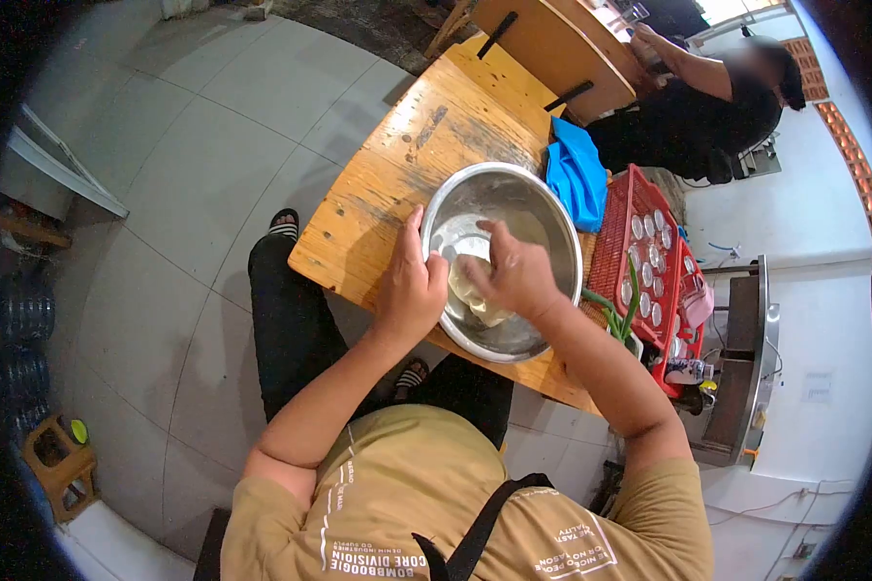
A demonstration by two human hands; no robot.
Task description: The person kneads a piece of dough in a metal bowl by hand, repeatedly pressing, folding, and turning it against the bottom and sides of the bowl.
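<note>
Pale, a soft lump (475, 298) is lying in the metal bowl (550, 223), which is resting at the near edge of the wooden table (373, 198) in the head view. The left hand (415, 290) is gripping the bowl's rim; the right hand (521, 274), half-open, is touching the lump. Beside the bowl, a blue bag (576, 179) is lying.

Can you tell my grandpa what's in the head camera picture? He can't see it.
A person's left hand holds the rim of a metal bowl while the right hand touches a soft, pale lump inside. The bowl sits on a wooden table, near a blue bag or cloth and a red basket; another person is beyond.
</note>
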